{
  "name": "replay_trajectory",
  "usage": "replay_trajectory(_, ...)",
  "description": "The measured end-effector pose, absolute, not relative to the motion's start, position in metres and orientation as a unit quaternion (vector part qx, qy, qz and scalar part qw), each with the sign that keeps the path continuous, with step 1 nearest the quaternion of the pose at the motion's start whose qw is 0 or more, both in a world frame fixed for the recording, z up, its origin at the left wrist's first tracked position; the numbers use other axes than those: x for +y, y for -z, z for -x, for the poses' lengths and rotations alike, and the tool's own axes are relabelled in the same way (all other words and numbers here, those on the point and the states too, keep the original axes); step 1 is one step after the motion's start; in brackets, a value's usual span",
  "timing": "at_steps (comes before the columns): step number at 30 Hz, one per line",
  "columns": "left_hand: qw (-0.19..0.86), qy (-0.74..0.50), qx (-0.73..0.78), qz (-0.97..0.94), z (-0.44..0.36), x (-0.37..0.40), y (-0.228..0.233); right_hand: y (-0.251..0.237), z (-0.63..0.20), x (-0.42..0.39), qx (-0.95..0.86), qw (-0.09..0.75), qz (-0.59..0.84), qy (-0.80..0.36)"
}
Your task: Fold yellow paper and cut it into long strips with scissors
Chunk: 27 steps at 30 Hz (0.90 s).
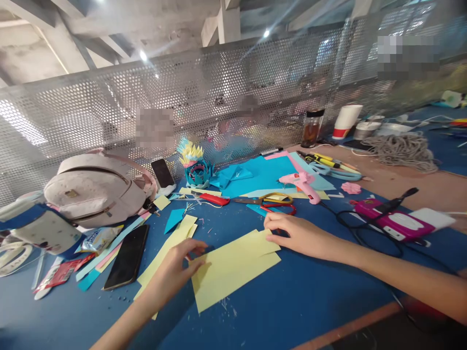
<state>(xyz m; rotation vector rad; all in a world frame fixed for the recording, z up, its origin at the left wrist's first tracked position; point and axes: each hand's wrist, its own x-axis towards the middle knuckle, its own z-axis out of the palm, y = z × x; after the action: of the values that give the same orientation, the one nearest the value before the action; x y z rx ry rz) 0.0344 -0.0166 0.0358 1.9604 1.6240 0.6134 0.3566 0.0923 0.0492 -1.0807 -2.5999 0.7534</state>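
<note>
Two overlapping sheets of yellow paper (233,272) lie at a slant in front of me. My left hand (182,262) is closed at their left end, thumb and fingertips at the paper's edge. At the upper right corner, my right hand (295,236) has the paper between thumb and curled fingers. Just beyond that hand lie scissors (279,198) with yellow handles and a second, red-handled pair (286,210). More yellow strips (164,257) lie partly beneath my left wrist. A red-handled cutter (214,199) rests farther back.
A black phone (127,257) and a pale backpack (95,187) are at left. Behind stand a blue paper pot with yellow petals (198,167) and blue sheets (262,172). Right hold a pink glue gun (301,184), its cable, a magenta power strip (394,218) and grey rope (403,150).
</note>
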Motion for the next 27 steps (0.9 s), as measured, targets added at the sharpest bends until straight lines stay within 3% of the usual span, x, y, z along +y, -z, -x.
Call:
replay_trajectory(4, 0.080, -0.210, 0.521, -0.823, -0.048, -0.039, -0.036, -0.048, -0.345, 0.094, -0.890, 0.073, 0.365, -0.262)
replay_trajectory(9, -0.055, -0.099, 0.350, -0.930, -0.071, -0.046, -0.021, -0.041, -0.332, 0.100, -0.892, 0.034, 0.371, -0.257)
replay_trajectory(13, -0.090, -0.061, 0.322, -0.940, -0.075, -0.039, -0.008, -0.039, -0.326, 0.104, -0.894, 0.028, 0.381, -0.234)
replay_trajectory(23, -0.174, -0.192, 0.349, -0.900, -0.067, -0.025, 0.042, -0.014, -0.316, 0.123, -0.881, 0.034, 0.428, -0.197)
replay_trajectory(27, -0.178, -0.151, 0.372, -0.898, -0.067, -0.025, 0.043, -0.008, -0.316, 0.126, -0.887, 0.033, 0.420, -0.191)
